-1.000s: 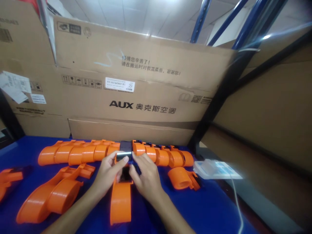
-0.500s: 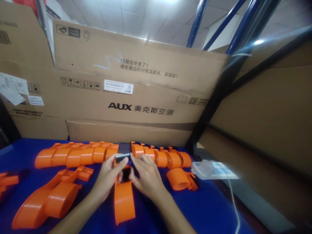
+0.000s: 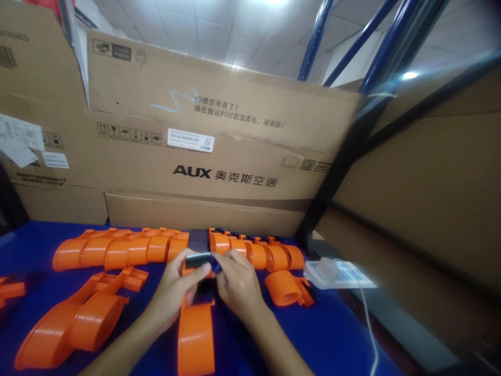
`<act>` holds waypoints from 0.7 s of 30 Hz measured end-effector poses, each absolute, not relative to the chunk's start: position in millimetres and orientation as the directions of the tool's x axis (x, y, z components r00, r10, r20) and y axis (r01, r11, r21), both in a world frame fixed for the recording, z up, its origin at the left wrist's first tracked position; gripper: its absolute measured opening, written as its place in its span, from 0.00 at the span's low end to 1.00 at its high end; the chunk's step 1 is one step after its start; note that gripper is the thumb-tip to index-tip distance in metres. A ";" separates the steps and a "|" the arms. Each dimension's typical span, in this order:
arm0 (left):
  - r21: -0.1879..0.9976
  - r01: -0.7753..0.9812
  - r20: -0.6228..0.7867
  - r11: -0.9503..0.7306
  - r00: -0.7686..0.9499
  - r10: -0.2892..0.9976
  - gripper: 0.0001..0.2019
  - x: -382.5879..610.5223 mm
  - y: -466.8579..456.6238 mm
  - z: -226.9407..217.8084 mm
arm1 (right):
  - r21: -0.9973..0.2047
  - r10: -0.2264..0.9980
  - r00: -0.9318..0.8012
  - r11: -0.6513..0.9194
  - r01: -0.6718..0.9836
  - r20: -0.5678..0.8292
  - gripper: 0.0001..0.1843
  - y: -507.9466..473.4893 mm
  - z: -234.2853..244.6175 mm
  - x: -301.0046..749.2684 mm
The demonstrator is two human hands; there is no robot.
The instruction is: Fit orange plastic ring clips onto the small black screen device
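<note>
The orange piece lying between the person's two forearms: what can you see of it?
The orange piece is a broad, curved shell, smooth and shiny, plastic by its look. It lies lengthwise on the blue table cover, pointing away from the person, its near end cut off by the picture's edge. Its far end is hidden under the left hand and the right hand, which meet over it on a small dark block.
</note>
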State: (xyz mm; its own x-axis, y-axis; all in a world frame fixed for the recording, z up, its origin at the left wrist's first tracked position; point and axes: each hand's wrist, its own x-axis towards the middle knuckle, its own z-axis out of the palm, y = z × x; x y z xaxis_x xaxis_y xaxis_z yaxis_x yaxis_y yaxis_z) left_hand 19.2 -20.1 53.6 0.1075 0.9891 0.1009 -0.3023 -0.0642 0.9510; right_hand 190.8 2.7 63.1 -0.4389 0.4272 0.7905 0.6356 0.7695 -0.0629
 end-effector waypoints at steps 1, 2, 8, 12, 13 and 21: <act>0.950 -0.303 0.111 -0.074 0.106 0.988 0.14 19.1 -20.0 54.1 | -0.069 0.438 -0.445 0.769 0.636 0.781 0.19 1.9 65.0 191.6; 0.949 -0.303 0.118 -0.081 0.105 0.987 0.14 18.7 -19.6 54.5 | -0.075 0.452 -0.458 0.769 0.634 0.766 0.19 1.0 66.7 192.2; 0.952 -0.296 0.113 -0.074 0.116 0.987 0.14 14.3 -15.7 54.2 | -0.191 0.514 -0.539 0.817 0.543 0.667 0.22 -2.6 75.1 195.4; 0.957 -0.285 0.084 -0.047 0.121 0.989 0.16 13.2 -17.1 58.2 | -0.304 0.625 -0.454 0.742 0.597 0.635 0.11 -0.8 81.5 205.7; 0.958 -0.284 0.068 -0.032 0.120 0.990 0.17 13.0 -17.2 59.3 | -0.332 0.667 -0.411 0.700 0.632 0.622 0.09 -0.1 83.0 209.9; 0.957 -0.289 -0.004 0.038 0.117 0.993 0.21 9.6 -12.3 57.6 | -0.383 0.875 -0.328 0.456 0.803 0.355 0.07 5.1 85.3 238.8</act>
State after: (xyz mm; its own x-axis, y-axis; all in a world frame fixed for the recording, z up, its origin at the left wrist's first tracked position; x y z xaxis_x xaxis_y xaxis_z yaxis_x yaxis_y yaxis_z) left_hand 9.6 -12.3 57.6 0.1168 0.9931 -0.0044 -0.2889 0.0382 0.9566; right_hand 238.8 5.1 85.3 -0.3284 0.8754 0.3546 0.8034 0.4563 -0.3826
